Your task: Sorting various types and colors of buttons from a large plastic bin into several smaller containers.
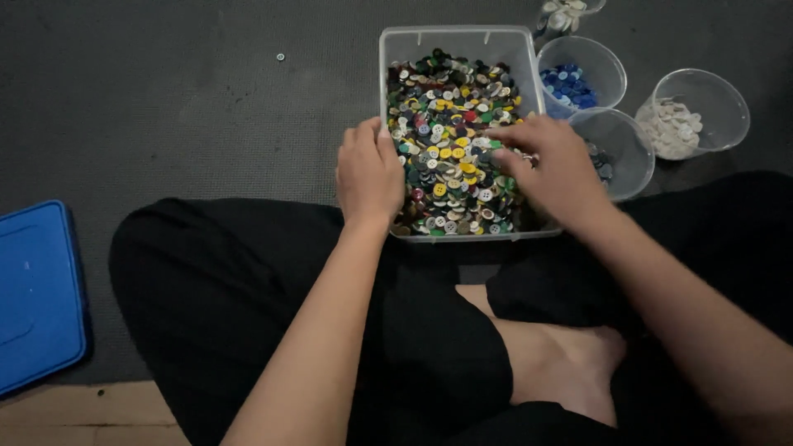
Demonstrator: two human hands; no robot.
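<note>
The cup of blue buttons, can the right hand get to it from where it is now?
Probably yes. The right hand rests in the clear bin of mixed buttons, and the cup of blue buttons stands open-topped just beyond the bin's right wall, with nothing between them.

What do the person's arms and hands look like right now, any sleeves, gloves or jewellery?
Both arms are bare to the frame's edge, with no sleeves showing. The left hand and right hand wear no gloves; no rings, watch or bands are visible. Black trousers cover the crossed legs.

No labels, signs or screens, clear rectangular plastic tub (396, 49) of mixed coloured buttons at centre, three clear round cups (607, 62) just right of it, blue lid (37, 293) far left on floor
</note>
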